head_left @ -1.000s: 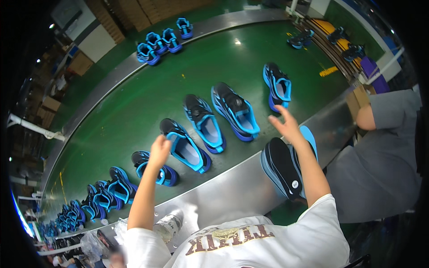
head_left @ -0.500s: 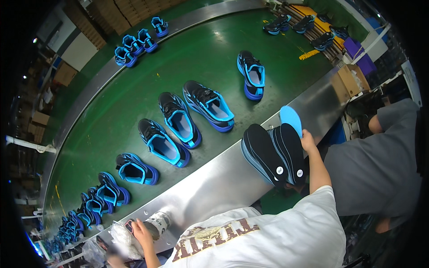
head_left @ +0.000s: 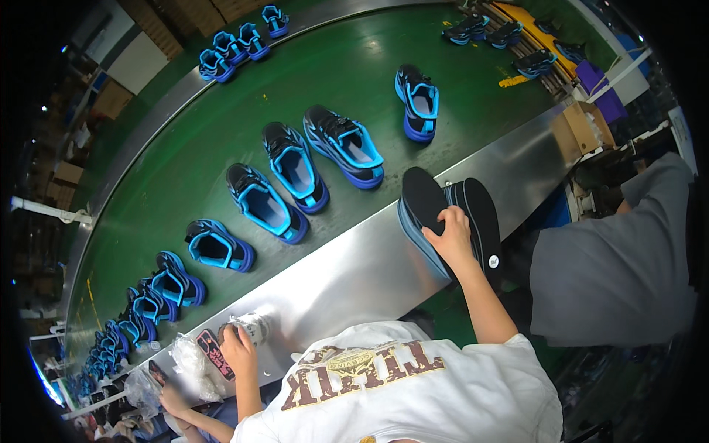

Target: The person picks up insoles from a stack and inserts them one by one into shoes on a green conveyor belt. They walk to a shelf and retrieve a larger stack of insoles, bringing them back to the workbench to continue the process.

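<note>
My right hand (head_left: 453, 235) is on the left of two stacks of black shoe insoles, its fingers and thumb curled over the top insole (head_left: 426, 198). Bluish-grey edges show down that stack's side. Close beside it, the right stack (head_left: 481, 215) has a white round mark near its heel end. My left hand (head_left: 241, 353) is closed near the metal ledge's lower left part; what its fingers hold is hidden. Right next to it is a dark elongated piece with pink print (head_left: 214, 354). A pale patterned roll (head_left: 258, 327) lies just past its fingers.
Black-and-blue sneakers (head_left: 293, 173) stand in a row on the green surface (head_left: 340, 229) beyond the metal ledge (head_left: 332, 269). Crumpled clear plastic (head_left: 193, 365) lies lower left, by another person's hand (head_left: 174, 401). A person in grey (head_left: 613, 266) is at right, near an open carton (head_left: 583, 131).
My right hand has moved left from the right stack to the left one; the blue-faced insole it held is no longer visible. More of the pink-printed piece shows beside my left hand.
</note>
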{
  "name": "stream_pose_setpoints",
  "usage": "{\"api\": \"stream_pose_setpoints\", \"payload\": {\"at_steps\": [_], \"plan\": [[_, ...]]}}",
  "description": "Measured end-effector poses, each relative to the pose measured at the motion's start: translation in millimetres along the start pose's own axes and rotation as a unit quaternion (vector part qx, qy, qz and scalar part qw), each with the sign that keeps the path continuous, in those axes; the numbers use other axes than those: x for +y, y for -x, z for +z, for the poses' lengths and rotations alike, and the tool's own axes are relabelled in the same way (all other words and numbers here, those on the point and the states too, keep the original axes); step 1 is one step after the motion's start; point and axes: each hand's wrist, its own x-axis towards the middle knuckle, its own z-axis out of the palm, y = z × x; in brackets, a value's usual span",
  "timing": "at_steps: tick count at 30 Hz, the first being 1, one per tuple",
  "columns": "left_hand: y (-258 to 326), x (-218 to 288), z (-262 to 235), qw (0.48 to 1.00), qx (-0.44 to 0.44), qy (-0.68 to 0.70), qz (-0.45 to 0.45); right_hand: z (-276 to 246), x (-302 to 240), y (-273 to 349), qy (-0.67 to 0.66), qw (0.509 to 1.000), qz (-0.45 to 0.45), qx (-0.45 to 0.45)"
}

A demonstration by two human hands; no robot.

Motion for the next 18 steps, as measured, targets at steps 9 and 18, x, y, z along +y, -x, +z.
{"api": "stream_pose_setpoints", "payload": {"at_steps": [9,18], "plan": [[4,10,3,0.992,0.120,-0.004,0.036,-45,40,6,-0.091,0.991,0.053,0.080],[6,27,-2,0.965,0.190,-0.146,0.106,-88,108,-5,-0.341,0.837,0.390,-0.176]]}}
